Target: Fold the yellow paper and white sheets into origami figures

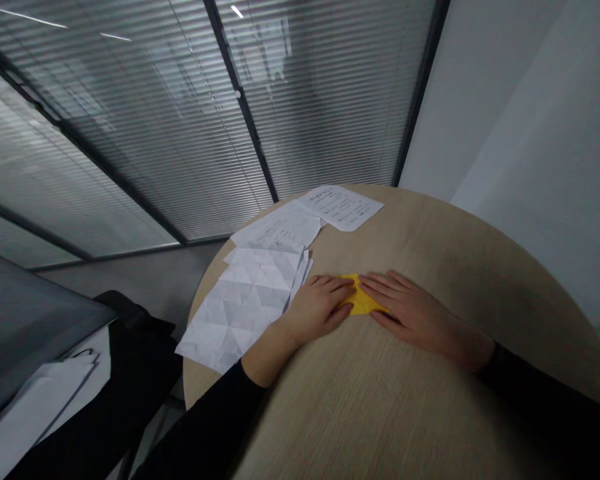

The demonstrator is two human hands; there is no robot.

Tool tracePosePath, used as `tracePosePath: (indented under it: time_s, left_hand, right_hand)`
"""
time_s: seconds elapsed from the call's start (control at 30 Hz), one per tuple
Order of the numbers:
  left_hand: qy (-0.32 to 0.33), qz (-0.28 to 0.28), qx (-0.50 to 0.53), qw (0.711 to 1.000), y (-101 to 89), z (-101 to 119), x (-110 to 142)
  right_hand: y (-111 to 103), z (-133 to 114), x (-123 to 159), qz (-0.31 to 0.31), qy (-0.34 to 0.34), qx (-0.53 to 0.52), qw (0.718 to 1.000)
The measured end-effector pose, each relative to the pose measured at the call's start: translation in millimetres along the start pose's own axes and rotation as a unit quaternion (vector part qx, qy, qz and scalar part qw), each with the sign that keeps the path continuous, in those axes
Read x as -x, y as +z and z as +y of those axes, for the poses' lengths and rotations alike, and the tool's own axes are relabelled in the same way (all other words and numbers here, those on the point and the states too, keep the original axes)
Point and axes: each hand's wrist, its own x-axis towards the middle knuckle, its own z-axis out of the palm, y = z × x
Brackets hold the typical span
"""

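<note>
A small piece of yellow folded paper (363, 299) lies on the pale wood-grain round table (445, 267), between my two hands. My left hand (319, 309) presses its fingertips on the paper's left side, and my right hand (405, 311) lies flat with its fingers over the right side. Part of the yellow paper is hidden under my fingers. Beside my left wrist lies a large white sheet creased in a triangular pattern (243, 308). Two printed white sheets (343, 207) (280, 228) lie beyond it, near the far rim.
Past the table's left edge stand a black chair (135, 373) and a grey screen-like panel (30, 313) with white cloth or paper below it. Glass walls with closed blinds (130, 133) run behind the table, and a white wall (530, 120) stands to the right.
</note>
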Motion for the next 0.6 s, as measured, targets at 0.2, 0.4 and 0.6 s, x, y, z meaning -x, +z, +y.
tracePosePath:
  time_s: [0.2, 0.4, 0.6]
  left_hand:
    - [-0.014, 0.003, 0.005, 1.000, 2.4, -1, 0]
    - [-0.011, 0.005, 0.036, 0.999, 2.3, 0, -2]
    - [-0.013, 0.012, 0.044, 0.999, 1.3, 0, -2]
  right_hand:
    - [5, -3, 8, -0.039, -0.007, 0.017, 0.999]
    - [5, -1, -1, -0.040, -0.008, 0.005, 0.999]
    - [16, 3, -21, -0.055, 0.026, 0.024, 0.998]
